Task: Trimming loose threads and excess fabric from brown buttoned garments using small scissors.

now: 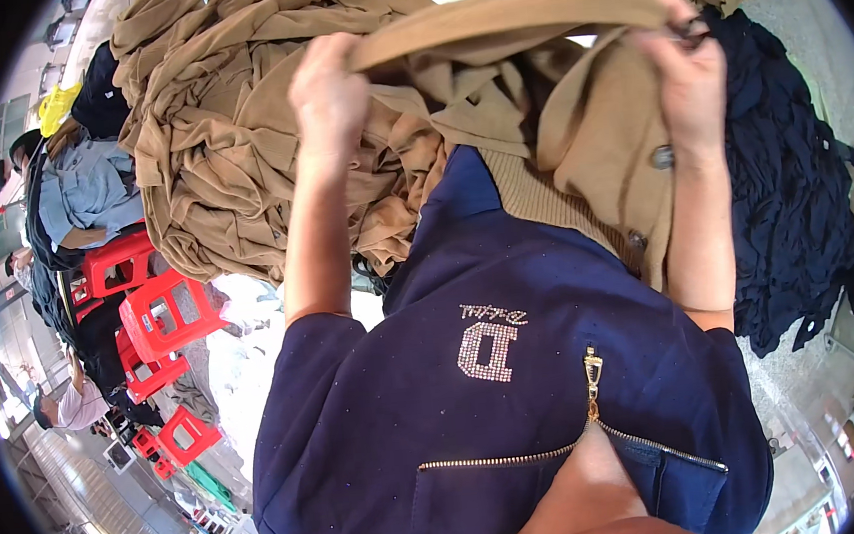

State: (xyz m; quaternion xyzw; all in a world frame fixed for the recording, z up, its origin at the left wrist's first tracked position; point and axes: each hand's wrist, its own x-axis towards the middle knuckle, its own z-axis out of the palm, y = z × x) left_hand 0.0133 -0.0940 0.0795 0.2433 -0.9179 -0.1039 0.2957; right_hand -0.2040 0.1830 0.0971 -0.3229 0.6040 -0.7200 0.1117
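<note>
A tan knit cardigan (602, 133) is stretched between my hands, its long band (508, 15) pulled into an arch. My left hand (327, 99) is closed on the band's left end. At the other end my right hand (690, 81) grips the same garment. Beside the right fingers shows a small dark object (694, 32), too blurred to name. A dark round button (661, 156) sits near the right wrist. The ribbed edge (552, 202) of the cardigan hangs toward my navy top.
A big heap of tan garments (211, 133) lies at the left, right behind the left hand. Dark navy garments (782, 189) are piled on the right. Red plastic stools (170, 312) stand at the left beside white sheeting (253, 346). Other people are farther left.
</note>
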